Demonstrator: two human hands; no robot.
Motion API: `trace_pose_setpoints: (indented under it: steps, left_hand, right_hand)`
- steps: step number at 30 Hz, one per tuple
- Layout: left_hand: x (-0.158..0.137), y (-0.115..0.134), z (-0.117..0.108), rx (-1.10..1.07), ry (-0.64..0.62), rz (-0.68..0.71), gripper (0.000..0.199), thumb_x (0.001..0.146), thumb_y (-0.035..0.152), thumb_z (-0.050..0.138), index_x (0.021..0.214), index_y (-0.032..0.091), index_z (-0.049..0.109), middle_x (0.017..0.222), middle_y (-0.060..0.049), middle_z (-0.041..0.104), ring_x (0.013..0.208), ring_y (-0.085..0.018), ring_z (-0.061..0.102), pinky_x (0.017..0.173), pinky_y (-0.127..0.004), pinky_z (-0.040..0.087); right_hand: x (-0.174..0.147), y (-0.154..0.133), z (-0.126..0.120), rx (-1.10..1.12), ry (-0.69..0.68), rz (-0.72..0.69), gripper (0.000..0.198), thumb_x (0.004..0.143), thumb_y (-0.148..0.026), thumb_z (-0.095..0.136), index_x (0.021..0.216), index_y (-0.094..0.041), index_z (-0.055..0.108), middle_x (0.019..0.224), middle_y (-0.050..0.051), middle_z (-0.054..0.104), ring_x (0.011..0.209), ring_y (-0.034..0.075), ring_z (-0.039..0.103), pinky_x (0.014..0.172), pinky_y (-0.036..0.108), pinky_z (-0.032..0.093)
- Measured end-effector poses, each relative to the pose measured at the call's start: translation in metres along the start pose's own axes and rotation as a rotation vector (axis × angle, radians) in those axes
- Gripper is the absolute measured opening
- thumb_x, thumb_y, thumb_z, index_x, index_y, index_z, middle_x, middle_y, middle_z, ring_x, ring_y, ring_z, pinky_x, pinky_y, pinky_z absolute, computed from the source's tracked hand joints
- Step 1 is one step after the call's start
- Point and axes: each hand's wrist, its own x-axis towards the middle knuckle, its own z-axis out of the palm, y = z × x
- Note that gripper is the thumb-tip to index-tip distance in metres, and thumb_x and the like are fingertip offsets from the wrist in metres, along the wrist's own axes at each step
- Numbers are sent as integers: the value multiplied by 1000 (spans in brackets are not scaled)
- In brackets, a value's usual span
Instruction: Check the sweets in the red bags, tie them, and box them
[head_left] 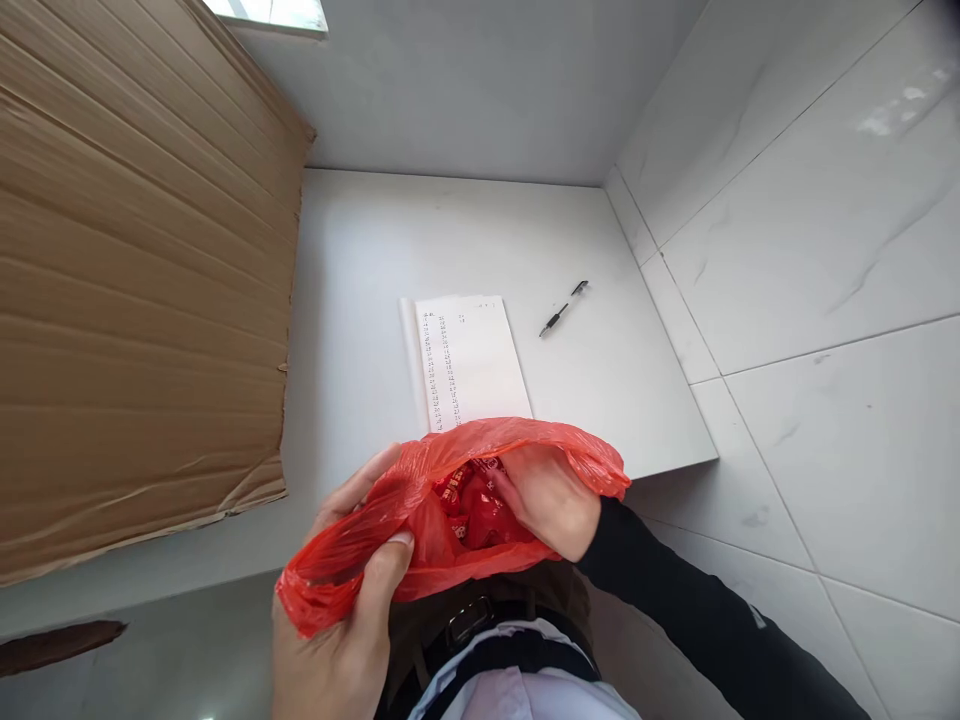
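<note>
A thin red plastic bag (pixel 480 440) is held in front of my body at the table's near edge, its mouth facing up. My left hand (pixel 352 600) grips the bag's left side, thumb on the near side and fingers behind. Inside lie several small red wrapped packets (pixel 480 505) with pale printing. My right hand (pixel 551 500), in a black sleeve, reaches into the bag from the right; its fingertips are down among the packets and mostly hidden, so I cannot see whether they hold one.
Behind the bag, an open notebook (pixel 487 360) with columns of handwritten numbers lies on the white table (pixel 360 260). A black and clear pen (pixel 564 309) rests right of it. A large cardboard sheet (pixel 142 280) stands at left; a tiled wall (pixel 825 230) bounds the right.
</note>
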Motion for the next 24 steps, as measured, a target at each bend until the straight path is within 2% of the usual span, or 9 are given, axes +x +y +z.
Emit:
trace_pose_setpoints:
  steps: [4,9,12,15,17,20,24]
  left_hand:
    - [-1,1,-1,-11,2,-7,48,82,34,72,129,29,66,127,-4,70,120,-32,63,114,-44,40]
    - [0,-3,-2,-20,-4,-6,48,84,35,70,131,28,64,128,-5,69,127,-33,58,113,-45,42]
    - [2,-7,-3,-26,-41,3,50,84,32,71,133,28,63,129,-5,69,127,-33,58,115,-46,39]
    - [2,-9,-5,-35,-49,9,50,85,32,70,134,29,62,132,-6,68,128,-33,57,114,-46,42]
    - [2,-12,-8,-30,-62,17,50,86,31,69,135,29,61,133,-5,67,127,-33,58,113,-46,43]
    - [3,-16,-13,-16,-92,25,53,85,28,69,137,30,59,135,-5,66,124,-32,61,113,-45,43]
    - [4,-17,-13,-4,-92,17,52,86,28,69,137,31,59,137,-5,64,123,-32,62,113,-45,43]
  right_hand:
    - [9,1,10,124,-26,16,24,96,-19,47,113,-19,63,107,9,70,103,27,66,92,39,51]
    - [4,-2,-12,292,-68,82,17,98,-22,48,100,-18,64,97,7,71,92,24,68,85,38,54]
    - [0,-3,-27,726,-234,191,11,94,-25,56,94,-18,64,91,4,70,85,20,68,76,32,55]
    - [-2,-1,-32,1122,-406,319,13,87,-30,68,89,-17,64,88,5,69,84,22,69,70,32,55]
    - [-2,0,-32,1191,-409,297,13,87,-29,69,88,-18,63,89,4,67,85,22,68,73,33,55]
    - [-2,1,-30,1134,-349,189,11,93,-28,62,87,-19,60,91,4,65,87,20,65,81,37,54]
    - [-1,0,-31,1116,-313,38,11,96,-27,59,104,-21,61,102,4,65,101,21,62,95,39,51]
